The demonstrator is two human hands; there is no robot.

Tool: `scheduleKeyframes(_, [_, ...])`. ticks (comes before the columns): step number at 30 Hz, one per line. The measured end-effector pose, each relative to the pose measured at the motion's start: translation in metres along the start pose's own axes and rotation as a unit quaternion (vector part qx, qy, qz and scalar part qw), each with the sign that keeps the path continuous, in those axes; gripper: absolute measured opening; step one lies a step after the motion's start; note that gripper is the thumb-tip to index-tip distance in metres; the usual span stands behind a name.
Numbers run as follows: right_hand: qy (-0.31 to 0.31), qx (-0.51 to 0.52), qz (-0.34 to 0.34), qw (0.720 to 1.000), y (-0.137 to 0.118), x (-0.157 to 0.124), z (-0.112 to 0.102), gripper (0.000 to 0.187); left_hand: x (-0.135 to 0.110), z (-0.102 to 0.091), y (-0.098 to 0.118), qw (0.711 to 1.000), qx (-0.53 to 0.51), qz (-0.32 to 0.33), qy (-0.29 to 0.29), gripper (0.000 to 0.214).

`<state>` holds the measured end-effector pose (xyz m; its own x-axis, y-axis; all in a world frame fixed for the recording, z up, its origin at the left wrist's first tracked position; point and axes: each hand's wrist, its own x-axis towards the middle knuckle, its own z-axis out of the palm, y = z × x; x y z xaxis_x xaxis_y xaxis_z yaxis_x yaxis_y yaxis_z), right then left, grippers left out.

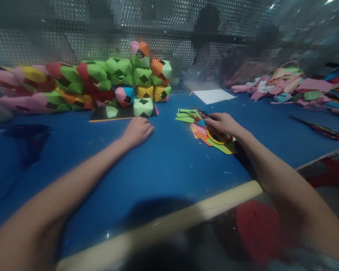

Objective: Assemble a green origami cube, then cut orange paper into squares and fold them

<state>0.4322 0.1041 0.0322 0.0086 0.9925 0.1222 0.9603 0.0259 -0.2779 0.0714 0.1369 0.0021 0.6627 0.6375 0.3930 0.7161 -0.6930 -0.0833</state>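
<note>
My left hand (139, 131) rests on the blue table with its fingers curled in, and nothing shows in it. Just beyond its knuckles sits a pale green folded-paper ball (143, 107), at the corner of a dark sheet (110, 114). My right hand (223, 123) is over a small heap of coloured paper pieces (202, 132), thumb and fingers drawn together. Whatever they grip is hidden. Below that palm shows a yellow loop (214, 142), perhaps a scissor handle. Green paper strips (186, 116) stick out to the left of the fingertips.
Folded-paper balls (120, 71) are stacked along the back left. A white sheet (214, 96) lies behind my right hand. Loose folded paper (285, 82) is piled back right, near a dark slim tool (319, 128). A dark glue-gun shape (28, 139) lies left. Perforated metal (175, 49) stands behind.
</note>
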Motion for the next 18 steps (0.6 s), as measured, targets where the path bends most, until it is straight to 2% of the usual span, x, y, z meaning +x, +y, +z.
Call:
scheduleKeyframes(5, [-0.006, 0.053, 0.025, 0.998, -0.002, -0.010, -0.014, 0.036, -0.001, -0.005, 0.007, 1.000, -0.012, 0.015, -0.004, 0.042])
scheduleKeyframes(8, [-0.019, 0.122, 0.045, 0.991, -0.009, -0.020, -0.021, 0.035, -0.002, -0.008, 0.020, 0.998, -0.038, 0.035, -0.023, 0.039])
scheduleKeyframes(11, [-0.045, 0.176, 0.067, 0.981, -0.018, -0.026, -0.024, 0.044, 0.001, -0.010, 0.040, 0.994, -0.072, 0.068, -0.052, 0.035])
scheduleKeyframes(14, [-0.002, 0.119, 0.106, 0.987, -0.018, -0.022, -0.022, 0.050, 0.008, -0.009, 0.061, 0.987, -0.088, 0.107, -0.082, 0.030])
scheduleKeyframes(16, [0.040, 0.049, 0.128, 0.990, -0.012, -0.016, -0.018, 0.046, 0.017, -0.007, 0.074, 0.984, -0.086, 0.124, -0.096, 0.027])
scheduleKeyframes(18, [0.050, 0.002, 0.138, 0.989, -0.004, -0.010, -0.013, 0.041, 0.028, -0.006, 0.088, 0.982, -0.090, 0.128, -0.103, 0.026])
